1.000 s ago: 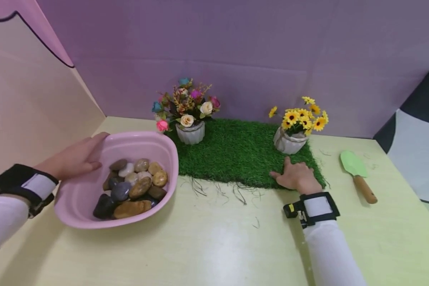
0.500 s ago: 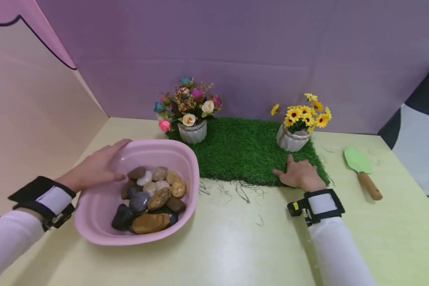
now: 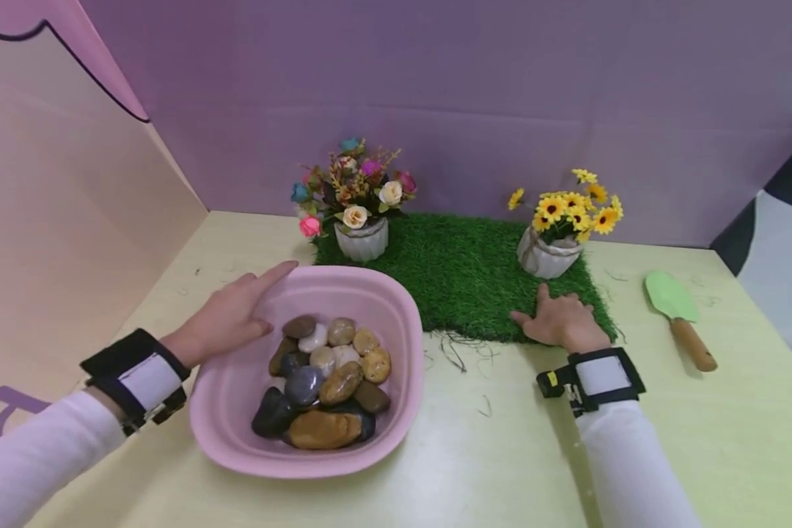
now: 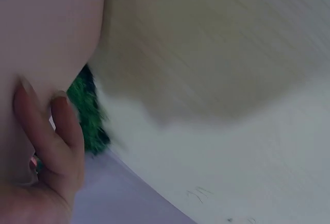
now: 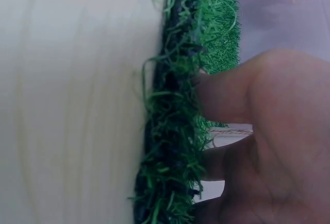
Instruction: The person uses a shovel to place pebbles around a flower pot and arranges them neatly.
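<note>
My left hand (image 3: 227, 315) grips the left rim of a pink plastic basin (image 3: 221, 418), thumb inside and the other fingers over the outside. Fingertips show against the basin's outer wall (image 4: 46, 23) in the left wrist view. Several smooth stones (image 3: 339, 383) in brown, white, grey and black lie inside the basin. On the right, my right hand (image 3: 559, 323) rests on the near right part of a green artificial grass mat (image 3: 468, 282), fingers spread. Just beyond its fingers stands a white pot of yellow flowers (image 3: 549, 255).
A white pot of mixed roses (image 3: 363, 240) stands at the mat's far left corner. To the right of the mat lies a green trowel (image 3: 673, 297) with a wooden handle. Loose grass strands lie on the table (image 3: 482, 447). A purple backdrop (image 3: 462, 169) rises behind.
My left hand has moved the basin of stones rightward and a little nearer across the table. My right hand keeps its place on the mat, while the whole head view has shifted slightly.
</note>
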`<action>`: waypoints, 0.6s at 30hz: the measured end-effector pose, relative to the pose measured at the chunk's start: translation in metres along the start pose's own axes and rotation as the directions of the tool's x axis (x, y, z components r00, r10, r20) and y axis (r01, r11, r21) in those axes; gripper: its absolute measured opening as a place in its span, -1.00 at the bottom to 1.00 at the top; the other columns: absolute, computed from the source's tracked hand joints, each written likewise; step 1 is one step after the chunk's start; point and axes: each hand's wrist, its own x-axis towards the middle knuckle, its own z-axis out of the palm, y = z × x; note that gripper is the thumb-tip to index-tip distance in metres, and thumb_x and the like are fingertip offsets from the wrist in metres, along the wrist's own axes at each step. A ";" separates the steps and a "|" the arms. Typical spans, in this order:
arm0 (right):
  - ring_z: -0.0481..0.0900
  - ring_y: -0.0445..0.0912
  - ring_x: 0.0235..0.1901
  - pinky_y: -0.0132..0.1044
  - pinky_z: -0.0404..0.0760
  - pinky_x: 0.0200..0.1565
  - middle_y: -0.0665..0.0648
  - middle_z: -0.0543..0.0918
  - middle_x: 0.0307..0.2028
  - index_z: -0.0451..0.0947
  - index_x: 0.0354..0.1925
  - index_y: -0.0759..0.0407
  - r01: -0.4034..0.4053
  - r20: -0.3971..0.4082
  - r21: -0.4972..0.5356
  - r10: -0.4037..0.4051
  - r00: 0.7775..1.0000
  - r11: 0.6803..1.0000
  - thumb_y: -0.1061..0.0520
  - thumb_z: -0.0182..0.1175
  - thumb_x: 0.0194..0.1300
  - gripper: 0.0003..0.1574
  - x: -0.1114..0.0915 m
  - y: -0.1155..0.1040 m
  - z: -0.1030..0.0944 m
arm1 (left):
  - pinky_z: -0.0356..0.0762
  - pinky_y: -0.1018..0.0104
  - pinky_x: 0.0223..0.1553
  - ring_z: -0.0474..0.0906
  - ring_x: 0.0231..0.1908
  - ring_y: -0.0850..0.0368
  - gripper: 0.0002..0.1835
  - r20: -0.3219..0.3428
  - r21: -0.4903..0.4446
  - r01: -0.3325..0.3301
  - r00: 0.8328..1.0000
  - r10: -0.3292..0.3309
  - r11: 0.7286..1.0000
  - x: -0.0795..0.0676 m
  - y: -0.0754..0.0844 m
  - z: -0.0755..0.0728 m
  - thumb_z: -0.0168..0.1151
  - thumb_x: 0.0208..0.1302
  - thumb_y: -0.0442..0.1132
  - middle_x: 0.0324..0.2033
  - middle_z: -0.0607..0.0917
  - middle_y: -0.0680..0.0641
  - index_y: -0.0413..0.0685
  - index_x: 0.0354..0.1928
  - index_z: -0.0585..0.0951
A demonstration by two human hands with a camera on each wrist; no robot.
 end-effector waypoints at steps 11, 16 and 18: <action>-0.01 0.67 0.30 0.51 0.04 0.27 0.81 0.20 0.21 -0.28 0.49 0.49 0.005 0.019 -0.012 -0.005 1.000 1.000 -0.38 -0.28 0.49 0.12 -0.001 0.002 -0.004 | 0.60 0.20 -0.38 0.56 -0.27 -0.07 0.01 -0.001 -0.051 0.009 1.000 -0.009 0.999 0.011 0.022 0.012 0.29 -0.01 -0.48 -0.13 0.58 -0.33 0.02 0.53 0.11; 0.11 0.64 0.27 0.47 0.15 0.26 0.78 0.23 0.22 -0.28 0.49 0.46 0.016 0.034 -0.007 -0.015 0.999 1.000 -0.42 -0.26 0.46 0.16 -0.002 0.003 -0.004 | 0.57 0.23 -0.43 0.56 -0.28 -0.08 0.00 0.002 -0.016 0.019 1.000 -0.019 1.000 0.018 0.030 0.017 0.28 0.00 -0.46 -0.11 0.58 -0.33 0.04 0.53 0.11; 0.19 0.63 0.24 0.45 0.21 0.24 0.77 0.24 0.22 -0.28 0.50 0.45 0.019 0.039 -0.005 -0.019 0.999 1.000 -0.43 -0.25 0.45 0.17 -0.002 0.004 -0.005 | 0.55 0.26 -0.48 0.57 -0.29 -0.09 -0.01 0.002 0.001 0.023 1.000 -0.023 1.000 0.021 0.033 0.019 0.28 -0.01 -0.45 -0.10 0.59 -0.33 0.06 0.53 0.13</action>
